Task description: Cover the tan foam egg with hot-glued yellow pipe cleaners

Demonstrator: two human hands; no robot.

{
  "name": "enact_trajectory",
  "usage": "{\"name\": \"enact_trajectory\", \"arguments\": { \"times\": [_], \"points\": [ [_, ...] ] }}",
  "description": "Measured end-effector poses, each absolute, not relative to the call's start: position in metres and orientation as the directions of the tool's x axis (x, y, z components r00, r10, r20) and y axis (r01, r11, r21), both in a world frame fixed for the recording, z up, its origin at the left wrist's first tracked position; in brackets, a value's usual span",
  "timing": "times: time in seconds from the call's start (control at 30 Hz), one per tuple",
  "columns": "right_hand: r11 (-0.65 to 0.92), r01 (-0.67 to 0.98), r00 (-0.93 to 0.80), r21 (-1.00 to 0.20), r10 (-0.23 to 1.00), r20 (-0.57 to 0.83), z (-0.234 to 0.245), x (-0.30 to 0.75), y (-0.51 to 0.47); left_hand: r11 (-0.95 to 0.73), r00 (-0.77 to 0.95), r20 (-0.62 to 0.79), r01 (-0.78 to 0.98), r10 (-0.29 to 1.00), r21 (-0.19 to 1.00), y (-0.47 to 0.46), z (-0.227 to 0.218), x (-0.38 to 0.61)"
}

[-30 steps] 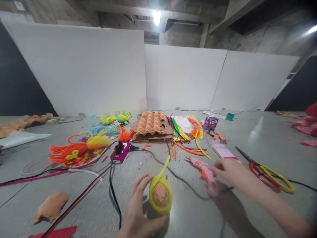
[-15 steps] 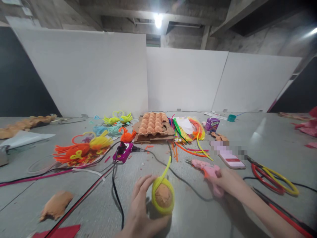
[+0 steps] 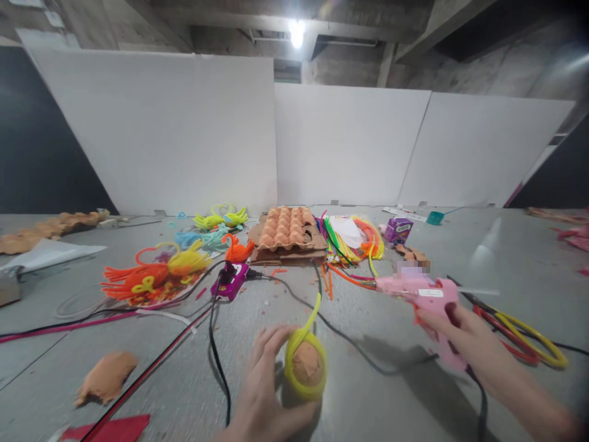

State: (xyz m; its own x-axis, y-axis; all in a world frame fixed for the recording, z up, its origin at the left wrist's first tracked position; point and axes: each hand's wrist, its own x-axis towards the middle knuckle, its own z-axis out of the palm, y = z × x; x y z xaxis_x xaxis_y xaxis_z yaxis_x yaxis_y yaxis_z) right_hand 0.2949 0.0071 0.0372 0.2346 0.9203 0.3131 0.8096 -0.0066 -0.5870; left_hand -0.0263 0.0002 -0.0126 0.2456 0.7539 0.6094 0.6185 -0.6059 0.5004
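Head view, across the bench:

- A tan crumpled strip (image 3: 46, 230) and a white sheet (image 3: 48, 255) lie at the far left, well away from both hands.
- Orange and yellow pipe-cleaner tufts (image 3: 147, 279) lie just beside a red-and-black cable (image 3: 151, 362). A peach scrap (image 3: 108, 377) sits nearer the person.
- A magenta power socket (image 3: 230, 281) feeds a black cord (image 3: 216, 368) that runs close to the left hand. A sleeve or wrist catching this cord could tug the socket.
- The left hand (image 3: 262, 399) cups a peach egg-shaped ball (image 3: 306, 365) on the bench, fingers spread wide around its side. A lime-yellow pipe cleaner (image 3: 288, 368) loops around the ball, its free end rising upward. If the fingers relaxed, the round ball could roll, and the loop might slide off.
- Beyond it stands a cardboard egg tray (image 3: 285, 230).
- The right hand (image 3: 453, 334) has its fingers wrapped around the handle of a pink hot glue gun (image 3: 427, 294), with the nozzle (image 3: 378, 283) aimed left, near loose orange strands (image 3: 350, 276). A drip there could stick them together or singe them.
- Red-handled scissors (image 3: 488, 319) lie just past the right hand, where a careless swing could knock them.
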Motion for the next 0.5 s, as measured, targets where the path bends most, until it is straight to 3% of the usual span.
{"name": "enact_trajectory", "arguments": {
  "times": [0.27,0.37,0.5],
  "points": [
    [0.034,0.529,0.065,-0.848,0.995,0.080,0.044,0.262,-0.018,-0.696,0.332,0.670,0.603,0.664,0.390,-0.003,-0.006,-0.022],
    [-0.050,0.553,0.021,-0.832,0.999,-0.046,0.039,0.255,-0.024,-0.720,0.365,0.677,0.594,0.639,0.360,-0.003,-0.006,-0.022],
    [-0.010,0.633,0.045,-0.774,0.999,0.023,0.039,0.246,-0.030,-0.725,0.366,0.685,0.595,0.629,0.347,-0.002,-0.006,-0.021]
  ]
}}
